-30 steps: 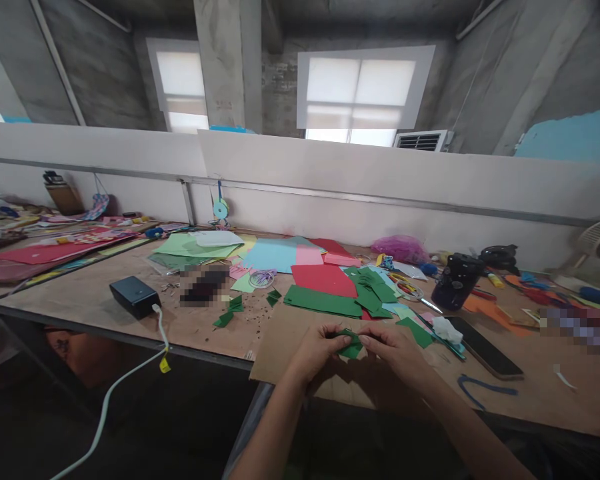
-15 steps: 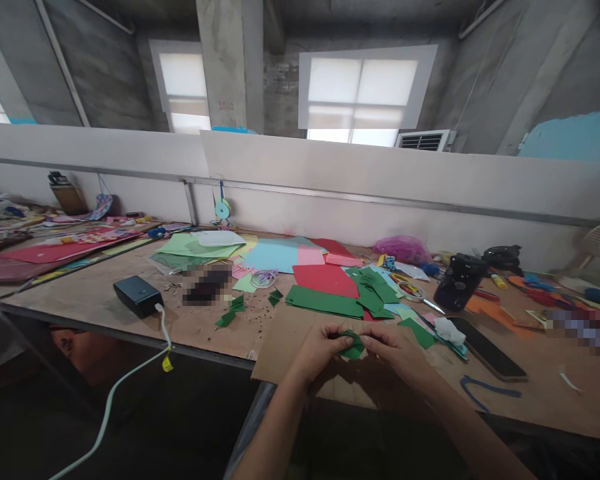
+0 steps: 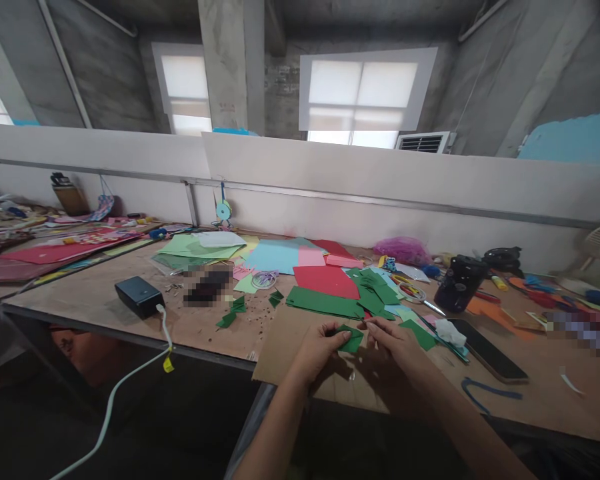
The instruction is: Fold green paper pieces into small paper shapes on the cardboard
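My left hand point(image 3: 325, 347) pinches a small piece of green paper point(image 3: 352, 341) between thumb and fingers, above a sheet of brown cardboard point(image 3: 279, 343) at the table's front edge. Just right of the paper, my right hand point(image 3: 391, 339) has its thumb and fingertips pressed together. Whatever those fingertips hold, if anything, is too small to make out. Beyond the hands lies a dark green paper strip stack point(image 3: 325, 303), with loose green paper pieces point(image 3: 377, 290) to its right. Small folded green scraps point(image 3: 230, 313) lie to the left.
A black box point(image 3: 139, 297) with a white cable stands at left. Red paper point(image 3: 326, 281) and blue paper point(image 3: 273, 255) lie behind. On the right are a phone point(image 3: 490, 350), a dark bottle point(image 3: 460, 283), white tissue point(image 3: 450, 332) and a blue strip point(image 3: 495, 392).
My right hand has come off the green paper and moved slightly right. The left hand keeps hold of the paper, and more of its surface shows.
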A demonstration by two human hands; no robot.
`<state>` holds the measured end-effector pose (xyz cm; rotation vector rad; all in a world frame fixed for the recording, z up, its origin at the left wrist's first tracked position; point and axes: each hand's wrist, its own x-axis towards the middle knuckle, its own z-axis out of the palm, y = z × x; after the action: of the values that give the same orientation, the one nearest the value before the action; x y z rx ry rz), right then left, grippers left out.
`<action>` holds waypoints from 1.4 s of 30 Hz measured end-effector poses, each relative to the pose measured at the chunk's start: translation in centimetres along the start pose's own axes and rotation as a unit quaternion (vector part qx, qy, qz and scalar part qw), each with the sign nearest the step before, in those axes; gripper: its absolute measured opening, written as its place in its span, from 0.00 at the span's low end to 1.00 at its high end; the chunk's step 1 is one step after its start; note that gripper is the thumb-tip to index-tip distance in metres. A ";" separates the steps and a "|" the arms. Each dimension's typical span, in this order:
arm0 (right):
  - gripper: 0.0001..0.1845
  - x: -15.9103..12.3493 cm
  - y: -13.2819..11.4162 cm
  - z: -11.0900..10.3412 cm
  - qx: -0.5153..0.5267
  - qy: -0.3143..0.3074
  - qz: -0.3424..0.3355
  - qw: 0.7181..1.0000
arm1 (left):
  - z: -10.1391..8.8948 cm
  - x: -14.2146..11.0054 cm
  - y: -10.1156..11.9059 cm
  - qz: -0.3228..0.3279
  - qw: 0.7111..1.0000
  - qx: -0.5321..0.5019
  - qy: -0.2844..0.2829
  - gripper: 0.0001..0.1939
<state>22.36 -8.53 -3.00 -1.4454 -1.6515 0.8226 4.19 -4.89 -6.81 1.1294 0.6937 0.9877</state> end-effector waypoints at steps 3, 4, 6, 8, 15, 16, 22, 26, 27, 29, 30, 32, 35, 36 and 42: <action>0.17 0.8 1.7 -0.2 -0.122 0.027 -0.001 0.992 | -0.2 0.1 -0.1 0.013 1.000 -0.013 0.014 0.17; 0.16 1.0 2.3 -0.3 -0.168 0.040 -0.009 0.985 | -0.2 0.1 -0.1 0.021 1.000 -0.012 0.016 0.16; 0.15 1.4 3.1 -0.3 -0.239 0.068 -0.045 0.968 | -0.3 0.1 0.0 0.037 0.999 -0.018 0.018 0.14; 0.15 1.5 3.1 -0.2 -0.253 0.087 -0.087 0.960 | -0.2 0.1 0.1 0.045 0.998 -0.037 0.021 0.13; 0.12 0.4 -2.2 1.4 0.011 0.079 -0.003 0.997 | 0.1 0.1 0.3 0.061 0.996 -0.066 0.014 0.12; 0.11 0.3 -2.6 1.8 0.036 0.080 0.009 0.996 | 0.1 0.1 0.3 0.062 0.996 -0.066 0.012 0.13; 0.12 1.2 -1.6 3.7 0.210 0.081 -0.021 0.974 | 0.0 0.1 0.5 0.029 0.999 -0.028 0.025 0.14; 0.14 1.8 0.0 3.8 0.284 0.161 -0.024 0.945 | -0.2 0.1 0.5 0.004 0.999 -0.007 0.041 0.17; 0.14 1.9 0.3 3.8 0.298 0.175 -0.019 0.938 | -0.2 0.1 0.5 0.004 0.999 -0.007 0.043 0.18; 0.14 1.9 0.7 3.8 0.319 0.196 -0.014 0.927 | -0.2 0.2 0.3 0.007 0.999 -0.006 0.047 0.19; 0.14 1.9 0.8 3.9 0.322 0.205 -0.014 0.924 | -0.2 0.3 0.2 0.008 0.999 -0.004 0.048 0.20; 0.14 1.8 0.8 3.9 0.320 0.218 -0.017 0.922 | -0.1 0.4 0.0 0.015 0.999 0.003 0.049 0.20; 0.12 1.6 0.5 3.9 0.304 0.221 -0.029 0.926 | -0.1 0.6 -0.1 0.026 0.998 0.003 0.059 0.21; 0.12 1.4 0.3 3.8 0.289 0.224 -0.037 0.930 | -0.1 0.6 0.0 0.024 0.998 -0.001 0.066 0.22; 0.08 0.0 -0.6 3.3 0.038 0.188 -0.188 0.963 | -0.2 0.0 0.8 -0.025 0.999 0.008 0.028 0.28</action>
<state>19.17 -8.51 -4.10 -1.1026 -1.5125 0.3660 3.78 -4.73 -6.09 1.0957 0.7728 0.9757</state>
